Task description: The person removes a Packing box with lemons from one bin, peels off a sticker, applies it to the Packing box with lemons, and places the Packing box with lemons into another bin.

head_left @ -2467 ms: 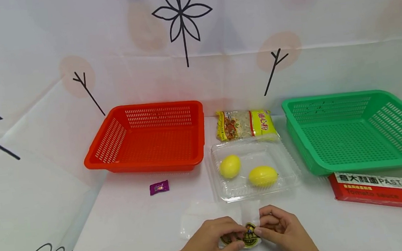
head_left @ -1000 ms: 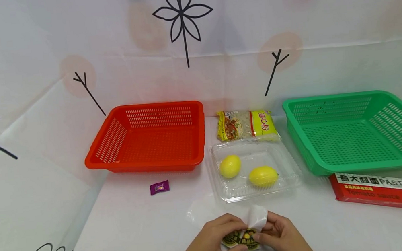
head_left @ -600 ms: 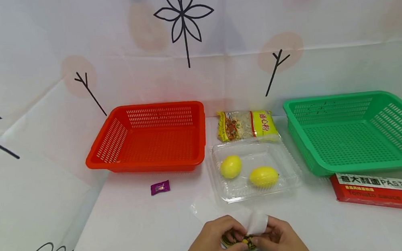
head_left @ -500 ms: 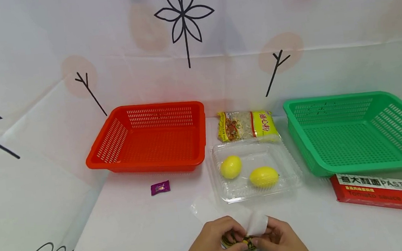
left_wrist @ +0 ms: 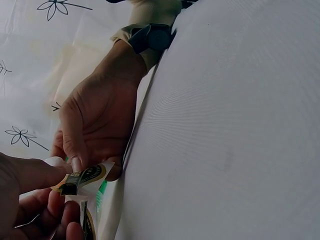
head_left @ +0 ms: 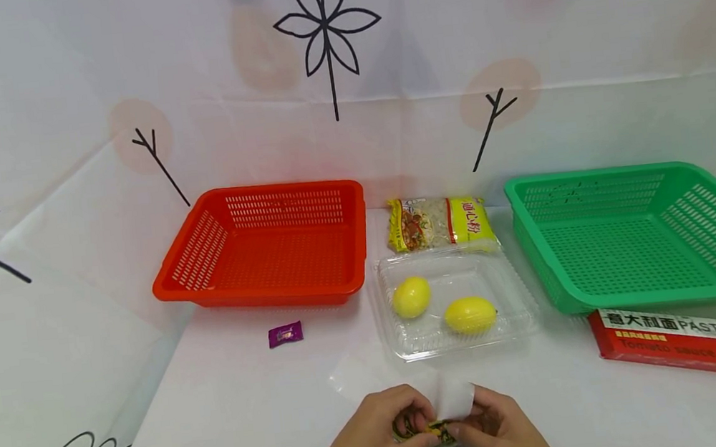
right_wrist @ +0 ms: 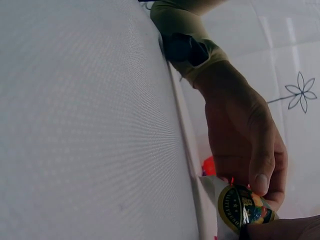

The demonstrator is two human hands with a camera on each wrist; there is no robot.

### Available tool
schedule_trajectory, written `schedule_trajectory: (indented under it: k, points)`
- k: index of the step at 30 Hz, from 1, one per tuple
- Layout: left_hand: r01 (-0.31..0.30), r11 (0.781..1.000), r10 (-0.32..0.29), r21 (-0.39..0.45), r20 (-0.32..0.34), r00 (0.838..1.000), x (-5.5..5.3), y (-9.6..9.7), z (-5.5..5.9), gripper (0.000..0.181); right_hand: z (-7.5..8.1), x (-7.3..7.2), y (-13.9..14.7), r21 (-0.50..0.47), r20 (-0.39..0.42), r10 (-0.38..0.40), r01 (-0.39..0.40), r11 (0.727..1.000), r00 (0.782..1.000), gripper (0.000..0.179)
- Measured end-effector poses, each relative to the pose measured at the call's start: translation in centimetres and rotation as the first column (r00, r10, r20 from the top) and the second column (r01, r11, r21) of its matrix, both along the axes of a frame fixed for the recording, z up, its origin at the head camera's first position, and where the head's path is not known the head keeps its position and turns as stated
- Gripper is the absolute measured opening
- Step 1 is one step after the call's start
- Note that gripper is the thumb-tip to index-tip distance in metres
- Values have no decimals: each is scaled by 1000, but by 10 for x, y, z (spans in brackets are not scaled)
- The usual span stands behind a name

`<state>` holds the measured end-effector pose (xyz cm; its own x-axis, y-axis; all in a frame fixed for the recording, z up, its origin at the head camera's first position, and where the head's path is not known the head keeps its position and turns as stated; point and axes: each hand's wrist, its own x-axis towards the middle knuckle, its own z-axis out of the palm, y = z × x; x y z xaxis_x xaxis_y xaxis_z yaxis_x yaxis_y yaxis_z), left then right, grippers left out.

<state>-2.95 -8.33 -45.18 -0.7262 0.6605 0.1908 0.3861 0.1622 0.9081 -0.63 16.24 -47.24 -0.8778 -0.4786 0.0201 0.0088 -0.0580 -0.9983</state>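
Observation:
At the front of the table my left hand (head_left: 378, 434) and right hand (head_left: 501, 429) meet over a strip of round stickers (head_left: 443, 432). These labels are black and gold, on a whitish backing. Thumb and fingers of both hands pinch the strip; they hide much of it. One white end (head_left: 455, 399) curls up between the hands, while a translucent length trails flat to the upper left. In the left wrist view a label (left_wrist: 82, 179) is bent between the thumbs. The right wrist view shows fruit pictured on a sticker (right_wrist: 245, 206).
Behind the hands, a clear plastic box (head_left: 461, 349) holds two lemons (head_left: 412, 297). A noodle bag (head_left: 438, 221) lies beyond it. A red basket (head_left: 268, 297) stands left, a green basket (head_left: 663, 295) right, with a red pasta box (head_left: 687, 343) before it. A purple candy (head_left: 285, 335) lies left.
The strip's white end has gone from lying flat to curling up beside the right fingers. The labels have bent and are more covered. Both hands have stayed nearly in place.

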Motion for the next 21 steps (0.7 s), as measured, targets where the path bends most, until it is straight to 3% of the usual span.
schedule_trajectory:
  k: [12, 21]
  points:
    - [28, 1000, -28, 0, 111, 993, -2, -2, 1, 19, -1, -1, 0, 5, -22, -38, 38, 999, 999, 44]
    - [47, 999, -46, -4, 135, 990, -2, -2, 1, 20, 4, 2, -1, 106, 88, -79, 70, 992, 993, 44]
